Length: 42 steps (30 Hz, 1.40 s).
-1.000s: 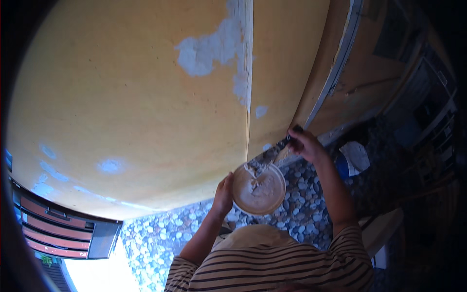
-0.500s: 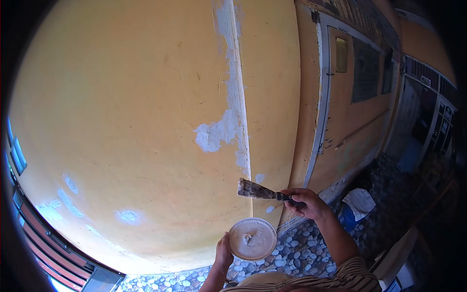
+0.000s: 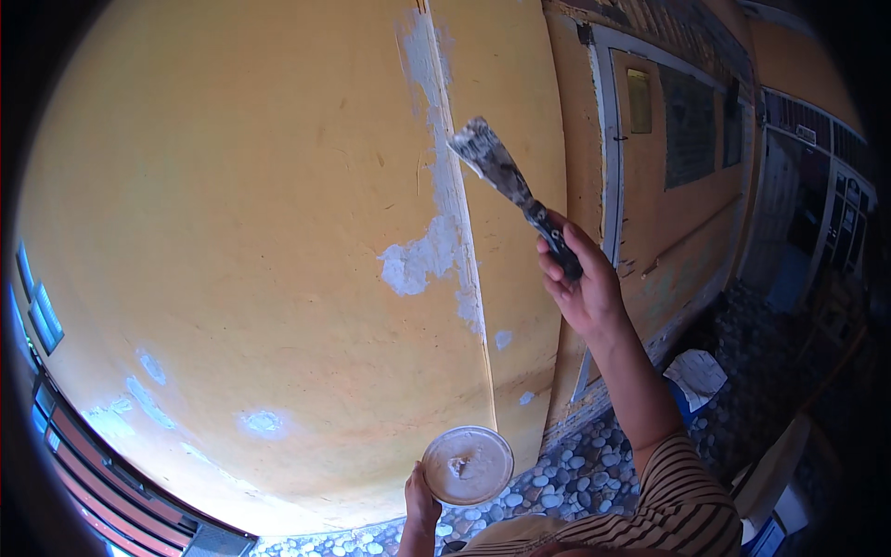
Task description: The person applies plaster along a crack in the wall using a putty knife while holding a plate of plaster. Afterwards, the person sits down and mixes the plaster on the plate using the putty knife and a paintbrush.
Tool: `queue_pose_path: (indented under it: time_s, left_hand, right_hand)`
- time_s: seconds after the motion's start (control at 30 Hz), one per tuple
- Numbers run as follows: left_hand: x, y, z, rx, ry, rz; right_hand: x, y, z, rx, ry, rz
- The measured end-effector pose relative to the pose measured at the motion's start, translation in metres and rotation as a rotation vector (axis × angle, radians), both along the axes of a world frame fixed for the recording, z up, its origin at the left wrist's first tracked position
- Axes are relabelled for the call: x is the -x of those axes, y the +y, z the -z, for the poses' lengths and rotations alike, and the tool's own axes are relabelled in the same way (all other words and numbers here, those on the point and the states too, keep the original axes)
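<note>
A putty knife [image 3: 501, 172] with a dark handle is gripped in my right hand [image 3: 585, 278], raised in front of the wall. Pale filler is smeared over its blade, whose tip points up and left, close to the whitish vertical strip [image 3: 461, 218]; I cannot tell whether it touches. My left hand [image 3: 422, 501] holds a round shallow dish [image 3: 487, 478] by its left edge, low down. A small lump of pale filler [image 3: 458, 466] sits in the dish's middle. Grey-white filler patches [image 3: 418, 265] run along the strip on the yellow-orange wall [image 3: 278, 213].
Smaller pale patches [image 3: 263, 423] dot the lower wall. On the right are a pale door frame [image 3: 608, 139] and a blue container [image 3: 682, 401] with a whitish sheet [image 3: 696, 376] on it. Pebble-patterned flooring [image 3: 585, 473] lies below. A red slatted gate [image 3: 102, 483] stands lower left.
My right hand has lifted the putty knife from just above the dish to higher on the wall, its blade now tilted upward. The dish has shifted slightly left in view.
</note>
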<state>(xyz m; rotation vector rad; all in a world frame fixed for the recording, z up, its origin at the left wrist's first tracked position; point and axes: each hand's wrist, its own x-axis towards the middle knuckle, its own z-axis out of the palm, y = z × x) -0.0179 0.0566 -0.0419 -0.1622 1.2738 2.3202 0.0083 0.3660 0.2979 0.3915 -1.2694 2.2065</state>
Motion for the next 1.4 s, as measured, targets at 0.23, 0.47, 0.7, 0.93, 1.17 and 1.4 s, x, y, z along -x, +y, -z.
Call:
queue_pose_path:
  time_s: [0.23,0.47,0.7,0.93,1.17,1.4]
  left_hand:
    - [-0.023,0.006,-0.016,-0.008,0.043,-0.178]
    - [-0.048,-0.022,-0.037,0.89,0.816,-0.19]
    - [-0.075,0.004,-0.1,0.251,0.157,-0.246]
    - [-0.07,-0.026,-0.054,0.813,1.248,-0.246]
    - [-0.09,0.005,-0.119,0.169,0.103,-0.306]
    - [-0.087,-0.015,-0.108,0.23,0.18,-0.291]
  right_hand:
    - [0.038,0.04,-0.077,-0.137,0.206,0.138]
    - [0.091,0.093,-0.175,-0.432,0.406,0.862]
    - [0.103,0.124,-0.243,-0.45,0.31,0.923]
    - [0.088,0.078,-0.271,-0.251,0.226,0.544]
    - [0.149,0.081,-0.304,-0.257,0.315,0.702]
    - [0.127,0.042,-0.328,-0.513,0.118,1.136]
